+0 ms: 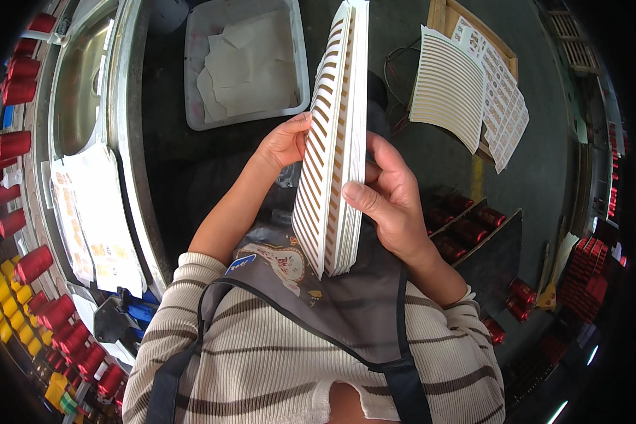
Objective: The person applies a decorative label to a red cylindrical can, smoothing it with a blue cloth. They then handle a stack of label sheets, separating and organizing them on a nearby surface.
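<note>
A thick stack of white printed sheets [334, 155] with brown-gold stripes stands on edge in front of my apron. My left hand [290, 140] grips its striped left face, with the fingertips partly hidden behind the paper. On the other side, my right hand [387, 194] holds the right edge, the thumb against the sheet edges and the fingers curled behind. The front sheet bows slightly away from the rest, leaving a narrow gap along the top of the stack.
A translucent bin [300, 63] with pale paper pieces lies ahead. Striped sheets [448, 88] and patterned sheets [505, 120] rest on a carton at far right. At left, a metal-edged table [131, 106] carries more printed sheets [99, 219]. Red spools [35, 263] line both sides.
</note>
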The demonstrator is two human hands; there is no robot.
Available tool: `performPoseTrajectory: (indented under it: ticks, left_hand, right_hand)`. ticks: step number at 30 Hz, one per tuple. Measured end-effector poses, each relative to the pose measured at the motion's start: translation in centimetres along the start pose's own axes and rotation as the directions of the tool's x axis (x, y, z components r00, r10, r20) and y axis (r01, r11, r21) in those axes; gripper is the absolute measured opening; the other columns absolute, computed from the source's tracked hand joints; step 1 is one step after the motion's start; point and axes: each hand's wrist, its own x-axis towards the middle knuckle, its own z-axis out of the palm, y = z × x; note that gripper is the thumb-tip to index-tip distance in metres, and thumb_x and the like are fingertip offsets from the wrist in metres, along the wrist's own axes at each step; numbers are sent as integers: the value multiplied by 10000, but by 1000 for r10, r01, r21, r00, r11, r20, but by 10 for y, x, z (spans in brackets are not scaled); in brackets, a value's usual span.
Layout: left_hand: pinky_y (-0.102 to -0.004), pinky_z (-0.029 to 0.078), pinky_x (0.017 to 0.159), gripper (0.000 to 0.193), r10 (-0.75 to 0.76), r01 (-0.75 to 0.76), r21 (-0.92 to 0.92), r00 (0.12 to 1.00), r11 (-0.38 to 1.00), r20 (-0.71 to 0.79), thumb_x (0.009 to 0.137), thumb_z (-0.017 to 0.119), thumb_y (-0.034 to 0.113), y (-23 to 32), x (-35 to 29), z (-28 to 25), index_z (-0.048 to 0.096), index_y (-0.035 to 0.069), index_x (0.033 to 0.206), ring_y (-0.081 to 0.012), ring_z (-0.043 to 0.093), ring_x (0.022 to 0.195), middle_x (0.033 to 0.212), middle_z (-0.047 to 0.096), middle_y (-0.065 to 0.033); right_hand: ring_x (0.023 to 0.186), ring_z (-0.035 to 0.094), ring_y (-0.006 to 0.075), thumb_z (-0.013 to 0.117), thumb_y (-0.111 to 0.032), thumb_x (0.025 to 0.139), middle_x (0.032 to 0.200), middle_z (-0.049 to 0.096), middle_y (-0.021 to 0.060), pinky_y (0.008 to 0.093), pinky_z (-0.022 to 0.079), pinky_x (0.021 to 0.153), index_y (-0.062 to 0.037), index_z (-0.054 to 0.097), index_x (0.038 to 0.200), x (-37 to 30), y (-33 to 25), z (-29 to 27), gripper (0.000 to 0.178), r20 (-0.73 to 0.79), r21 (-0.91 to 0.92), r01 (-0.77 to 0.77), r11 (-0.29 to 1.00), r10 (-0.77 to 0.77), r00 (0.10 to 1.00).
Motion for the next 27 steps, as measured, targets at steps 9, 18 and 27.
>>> performPoseTrajectory:
  ticks: [9,18,27]
  left_hand:
    - [-432,558,914,439,-2,4,20,997,1000,-77,891,665,179,-1,3,-13,528,26,1279,-238,689,1015,1144,685,-118]
    - [-428,572,887,375,-20,19,-9,996,1000,-87,912,652,209,-1,3,-6,565,42,1237,-240,700,980,1108,698,-122]
    - [-416,577,872,379,-30,32,10,994,999,-108,918,648,235,-2,3,-7,567,42,1234,-230,703,970,1091,704,-119]
  right_hand:
    - [1011,627,132,654,-117,908,1159,646,131,264,482,887,52,322,1433,1,-3,1,644,11,-24,6,1000,-6,1000]
    - [1002,628,130,670,-124,903,1151,648,132,260,488,867,49,325,1430,1,-2,0,653,13,-47,16,999,-16,1000]
    - [991,627,126,671,-120,903,1142,650,119,246,488,847,38,337,1420,1,-3,1,636,9,-4,2,1000,-2,1000]
